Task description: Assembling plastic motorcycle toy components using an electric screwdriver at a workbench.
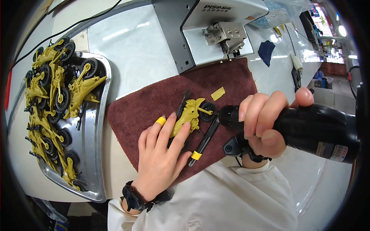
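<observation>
A yellow toy motorcycle with black wheels lies on a dark red towel. My left hand presses down on its rear part, a yellow tape band on the index finger. My right hand grips a black electric screwdriver, whose tip points left at the motorcycle's front wheel. A black hand tool with a yellow collar lies on the towel between my hands.
A metal tray at the left holds several yellow toy motorcycles. A grey machine stands behind the towel. A small yellow piece lies on the towel. A blue cloth lies at the back right.
</observation>
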{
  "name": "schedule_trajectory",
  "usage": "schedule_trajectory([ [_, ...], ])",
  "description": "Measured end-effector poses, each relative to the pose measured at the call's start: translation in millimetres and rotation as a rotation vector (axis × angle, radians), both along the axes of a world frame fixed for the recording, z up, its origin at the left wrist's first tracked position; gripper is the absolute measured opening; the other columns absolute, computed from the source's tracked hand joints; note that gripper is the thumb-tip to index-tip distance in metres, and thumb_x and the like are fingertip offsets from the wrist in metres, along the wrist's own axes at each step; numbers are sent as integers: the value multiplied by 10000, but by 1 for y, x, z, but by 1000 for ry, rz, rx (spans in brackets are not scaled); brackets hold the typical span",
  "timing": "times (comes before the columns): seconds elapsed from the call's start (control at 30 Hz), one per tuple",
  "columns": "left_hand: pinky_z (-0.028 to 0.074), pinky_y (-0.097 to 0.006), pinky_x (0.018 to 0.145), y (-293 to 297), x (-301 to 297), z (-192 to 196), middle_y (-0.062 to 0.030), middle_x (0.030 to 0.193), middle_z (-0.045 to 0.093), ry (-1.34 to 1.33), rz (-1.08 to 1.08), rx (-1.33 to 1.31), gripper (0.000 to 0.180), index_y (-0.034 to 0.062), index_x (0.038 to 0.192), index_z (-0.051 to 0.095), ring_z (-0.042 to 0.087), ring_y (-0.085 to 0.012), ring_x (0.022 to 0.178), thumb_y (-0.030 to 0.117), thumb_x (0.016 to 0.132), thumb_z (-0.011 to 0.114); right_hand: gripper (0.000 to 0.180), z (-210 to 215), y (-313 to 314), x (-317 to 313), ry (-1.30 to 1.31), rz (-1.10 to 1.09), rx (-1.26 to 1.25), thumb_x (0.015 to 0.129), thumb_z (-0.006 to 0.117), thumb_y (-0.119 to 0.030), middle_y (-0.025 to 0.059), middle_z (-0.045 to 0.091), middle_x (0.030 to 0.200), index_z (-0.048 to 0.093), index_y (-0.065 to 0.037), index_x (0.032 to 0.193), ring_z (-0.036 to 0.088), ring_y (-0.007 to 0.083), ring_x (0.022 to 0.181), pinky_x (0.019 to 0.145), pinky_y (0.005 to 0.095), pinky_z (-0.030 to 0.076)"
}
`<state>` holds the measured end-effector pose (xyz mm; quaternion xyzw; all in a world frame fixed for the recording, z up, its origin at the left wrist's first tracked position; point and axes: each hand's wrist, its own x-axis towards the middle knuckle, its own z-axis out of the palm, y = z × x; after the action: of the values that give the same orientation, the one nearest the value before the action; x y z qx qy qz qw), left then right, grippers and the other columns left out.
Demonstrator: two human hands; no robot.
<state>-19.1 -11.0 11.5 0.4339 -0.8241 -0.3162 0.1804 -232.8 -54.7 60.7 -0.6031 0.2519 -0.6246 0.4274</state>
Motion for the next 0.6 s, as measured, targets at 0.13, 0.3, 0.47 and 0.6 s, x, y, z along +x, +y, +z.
schedule_trajectory([
  [0.13, 312, -453, 1010, -1, -2, 2, -173, 1379, 454, -12, -17, 6, 716, 115, 1346, 507, 431, -340, 1220, 189, 681, 763, 576, -4, 1, -2, 28, 17, -44, 805, 654, 101, 73, 556, 750, 331, -91, 1242, 495, 150, 581, 547, 281, 430],
  [0.3, 316, -443, 1009, 0, -4, 3, -147, 1372, 467, -60, 16, 5, 741, 106, 1362, 487, 439, -317, 1221, 201, 681, 762, 497, -3, 3, 3, 24, -13, -29, 819, 639, 98, 80, 540, 754, 343, -101, 1166, 486, 151, 597, 543, 273, 415],
  [0.47, 320, -442, 1006, 1, -6, 3, -144, 1360, 474, -64, 25, -33, 735, 103, 1360, 485, 445, -315, 1217, 196, 684, 757, 494, -2, 3, 0, -35, 10, 6, 810, 641, 111, 71, 531, 751, 350, -87, 1158, 493, 155, 601, 539, 270, 408],
  [0.6, 322, -440, 1005, 1, -6, 3, -139, 1346, 482, -62, 33, -41, 713, 102, 1354, 486, 448, -311, 1215, 178, 693, 741, 495, -1, 2, 4, 8, -9, -47, 805, 648, 109, 63, 527, 724, 355, -75, 1160, 493, 153, 580, 533, 274, 418],
])
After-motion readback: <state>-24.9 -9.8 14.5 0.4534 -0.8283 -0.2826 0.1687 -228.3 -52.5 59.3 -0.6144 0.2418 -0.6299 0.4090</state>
